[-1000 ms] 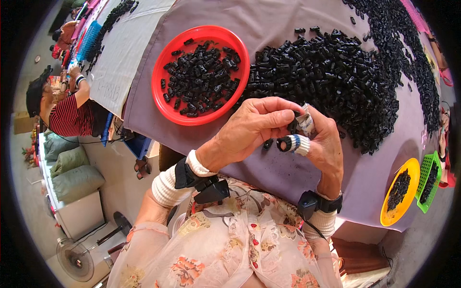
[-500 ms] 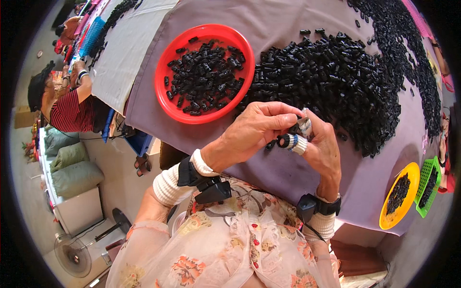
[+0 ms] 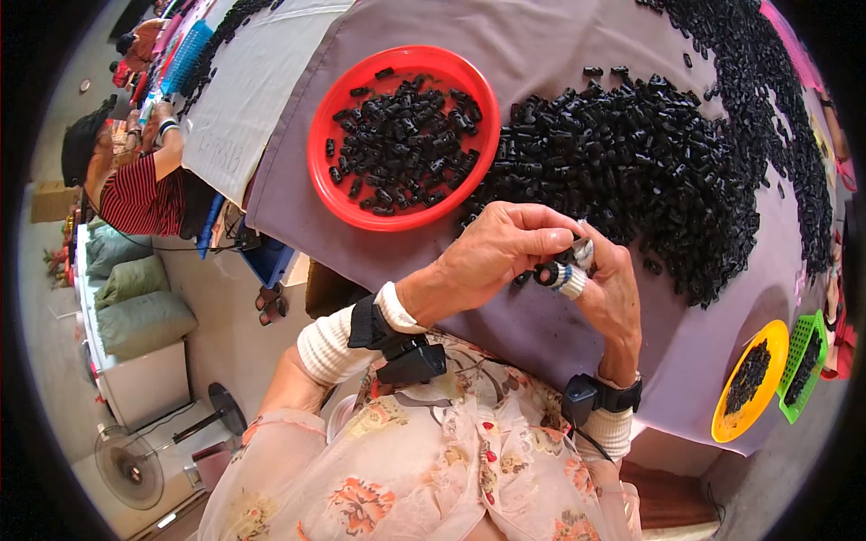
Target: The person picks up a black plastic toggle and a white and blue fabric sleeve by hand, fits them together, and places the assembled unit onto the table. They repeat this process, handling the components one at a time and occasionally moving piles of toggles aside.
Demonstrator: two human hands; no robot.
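Both hands meet above the near edge of the table. My left hand [image 3: 505,248] pinches a small black plastic part [image 3: 576,244] between thumb and forefinger, mostly covered by the fingers. My right hand [image 3: 615,293] is closed around a small silvery, blade-like piece [image 3: 585,257], touching the fingers of my left hand. A white finger sleeve [image 3: 568,281] with blue stripes and a dark end wraps my right thumb. Just beyond my hands spreads a big heap of black plastic parts [image 3: 622,171]. Left of the heap, a red round tray [image 3: 317,171] holds many similar parts.
At the right table edge are a yellow plate [image 3: 769,397] and a green basket [image 3: 790,410], both with black bits. More black parts [image 3: 767,81] run along the far right. A person in a striped top [image 3: 149,194] works at far left; a fan [image 3: 131,469] stands lower left.
The view has shifted, so the table and trays appear slightly further right. My hands stay together; the silvery piece has turned a little, and a black part now shows at my left fingertips.
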